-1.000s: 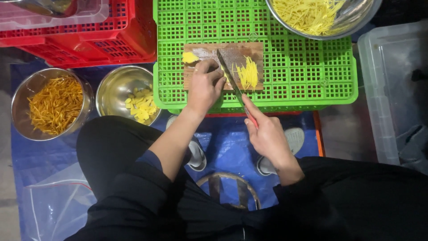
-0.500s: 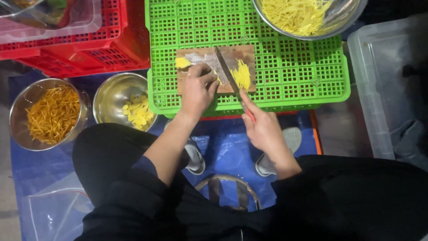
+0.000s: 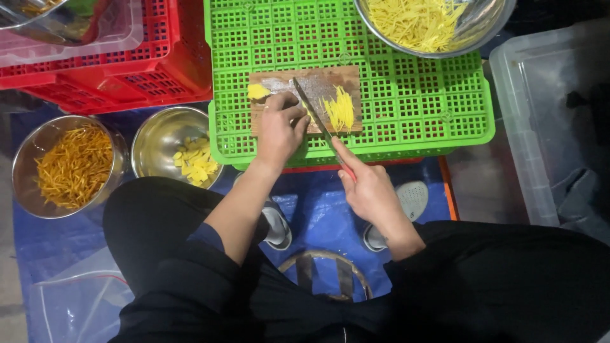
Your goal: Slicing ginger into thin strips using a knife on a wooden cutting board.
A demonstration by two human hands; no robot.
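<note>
My right hand (image 3: 370, 190) is clenched around the red handle of a knife (image 3: 316, 121), blade angled across the wooden cutting board (image 3: 330, 79). My left hand (image 3: 279, 127) rests on the board's near left part, fingers curled down on a yellow piece beside the blade. Cut yellow strips (image 3: 340, 109) lie on the board's right side; a yellow chunk (image 3: 257, 92) sits at its far left edge. The board lies on an upturned green crate (image 3: 406, 108).
</note>
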